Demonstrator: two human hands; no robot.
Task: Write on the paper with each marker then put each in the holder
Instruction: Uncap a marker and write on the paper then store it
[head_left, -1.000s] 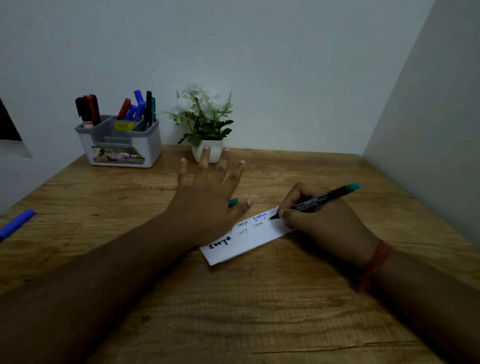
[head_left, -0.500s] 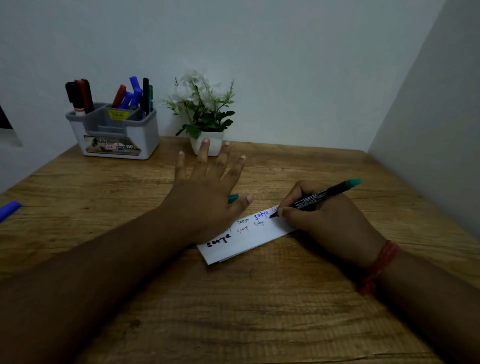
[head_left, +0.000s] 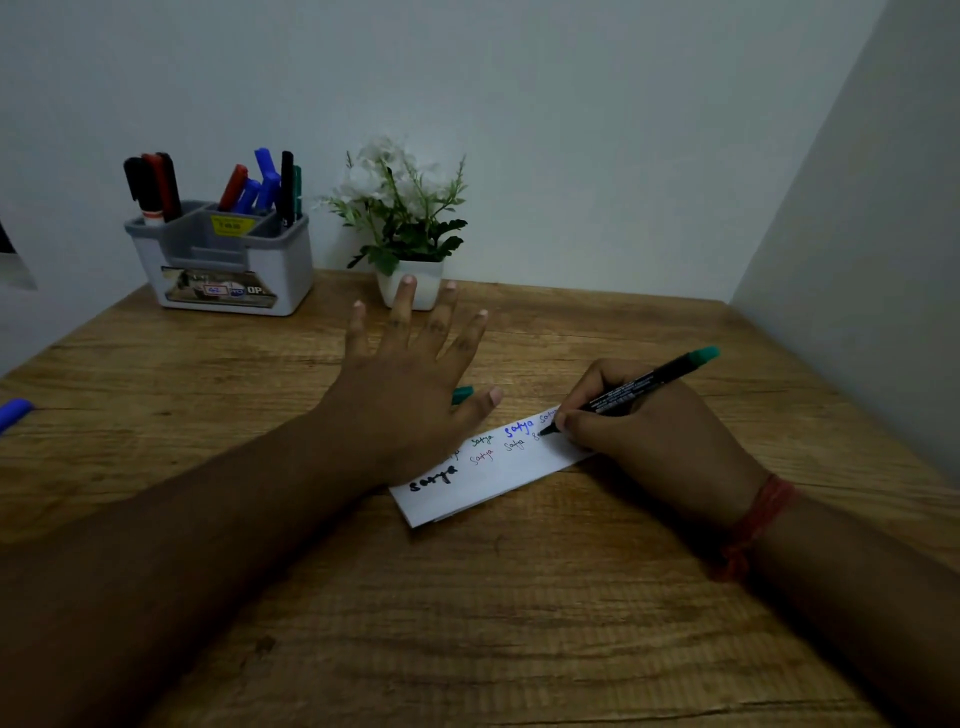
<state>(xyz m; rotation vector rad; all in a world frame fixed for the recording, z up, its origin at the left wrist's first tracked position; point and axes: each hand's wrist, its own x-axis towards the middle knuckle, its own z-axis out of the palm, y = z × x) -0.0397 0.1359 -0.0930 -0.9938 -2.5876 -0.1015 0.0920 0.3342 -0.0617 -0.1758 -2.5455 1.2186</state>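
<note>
Head view, taking the paper (head_left: 498, 475) as the landmark. Far left of it, at the table (head_left: 519, 623) edge, lies a blue marker (head_left: 14, 413), apparently not yet used or at least not yet stowed. Behind and left of the paper, against the wall, stands the holder (head_left: 223, 260), already carrying black, red, blue and green markers upright in its back compartments, so most of the task looks done. A potted plant (head_left: 410, 228) sits just right of the holder, well behind the paper.

The left hand (head_left: 410, 395) lies flat with fingers spread and straight, its heel on the paper's left end, likely pinning the strip so it does not slide under the pen stroke. A green cap (head_left: 462, 395) peeks out between thumb and palm, just behind the paper; I judge it is parked there for recapping.

The paper lies slanted on the table, bearing several words in black, red, green and blue.

At its right end the right hand (head_left: 649, 431) pinches a green-ended marker (head_left: 639, 389) in a writing grip, tip touching the paper, tail tilted up and away to the right.
</note>
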